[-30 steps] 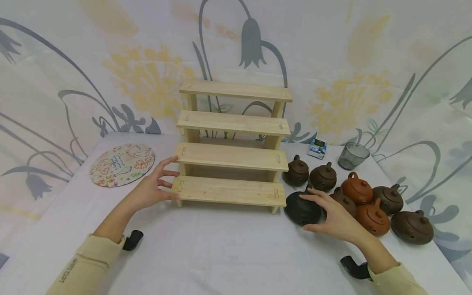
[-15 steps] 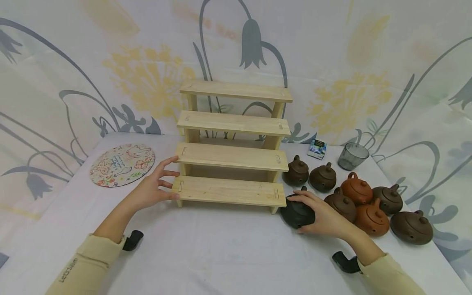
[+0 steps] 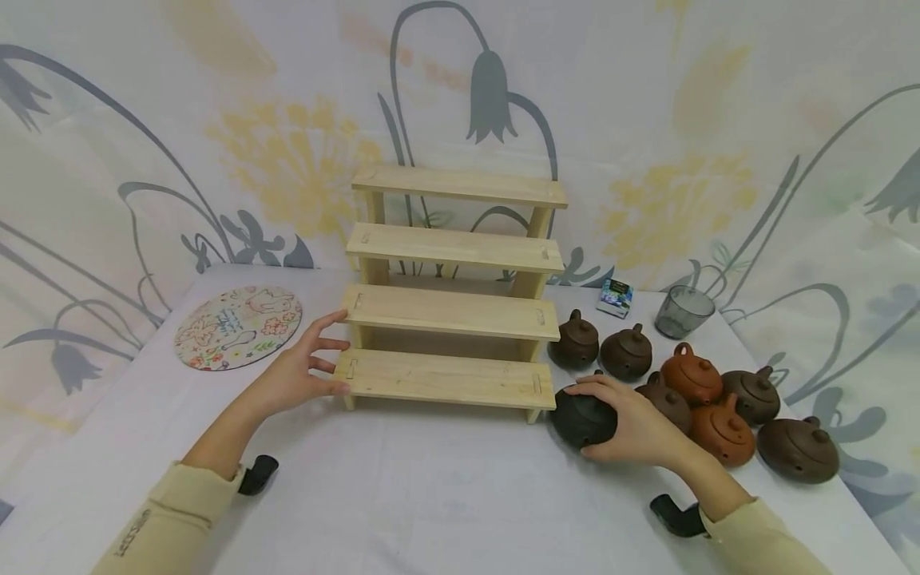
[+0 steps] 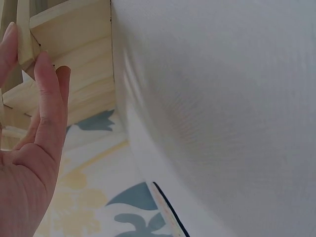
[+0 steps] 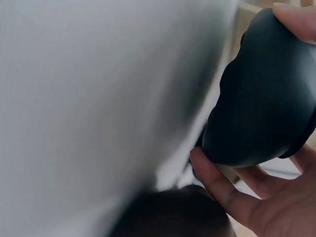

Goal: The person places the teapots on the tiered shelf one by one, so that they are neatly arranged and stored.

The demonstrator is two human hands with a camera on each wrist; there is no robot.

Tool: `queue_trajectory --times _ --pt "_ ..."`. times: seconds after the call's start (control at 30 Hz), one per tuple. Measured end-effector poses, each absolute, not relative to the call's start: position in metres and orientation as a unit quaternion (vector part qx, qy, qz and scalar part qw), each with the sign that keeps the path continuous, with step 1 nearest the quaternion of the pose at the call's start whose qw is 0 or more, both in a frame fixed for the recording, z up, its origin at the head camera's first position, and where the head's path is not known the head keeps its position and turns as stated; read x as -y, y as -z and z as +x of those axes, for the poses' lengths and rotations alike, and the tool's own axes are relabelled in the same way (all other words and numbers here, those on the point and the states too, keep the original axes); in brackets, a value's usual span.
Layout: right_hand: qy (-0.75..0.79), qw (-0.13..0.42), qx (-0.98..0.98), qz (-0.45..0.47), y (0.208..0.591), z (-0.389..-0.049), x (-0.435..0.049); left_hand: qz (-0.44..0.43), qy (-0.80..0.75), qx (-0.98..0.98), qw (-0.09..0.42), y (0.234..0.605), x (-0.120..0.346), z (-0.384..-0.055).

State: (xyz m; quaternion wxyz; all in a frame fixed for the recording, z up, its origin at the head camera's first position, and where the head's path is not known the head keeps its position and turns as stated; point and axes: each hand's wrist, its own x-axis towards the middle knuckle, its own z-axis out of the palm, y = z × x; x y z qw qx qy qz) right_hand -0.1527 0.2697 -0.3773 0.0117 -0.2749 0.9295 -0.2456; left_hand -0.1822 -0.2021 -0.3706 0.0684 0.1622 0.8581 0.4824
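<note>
A pale wooden stepped rack with several tiers stands at the middle of the table. My left hand is at its left end, thumb at the lowest board's front corner and fingers spread along the board ends. In the left wrist view a board end lies between thumb and fingers. To the right of the lowest tier, my right hand grips a black teapot round its side. The right wrist view shows the pot's smooth dark body between thumb above and fingers below.
Several brown and orange-red clay teapots cluster to the right, two dark ones behind the black pot. A grey glass cup and small printed box stand at the back right. A round patterned mat lies left.
My right hand has closed round the black teapot, and the pot has shifted a little left, toward the rack. The left hand stays at the rack; the head view has tilted slightly.
</note>
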Motion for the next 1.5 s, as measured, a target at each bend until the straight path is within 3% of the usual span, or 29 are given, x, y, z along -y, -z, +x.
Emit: queue_trajectory --times 0.6,1.5 --pt "0.244 -0.051 -0.911 -0.329 0.316 -0.154 -0.278 0.151 -0.471 -0.867 0.060 0.372 0.202 -0.184" --pt "0.269 -0.030 -0.868 -0.416 0.251 -0.207 -0.222 0.144 -0.467 -0.871 0.058 0.370 0.200 -0.181"
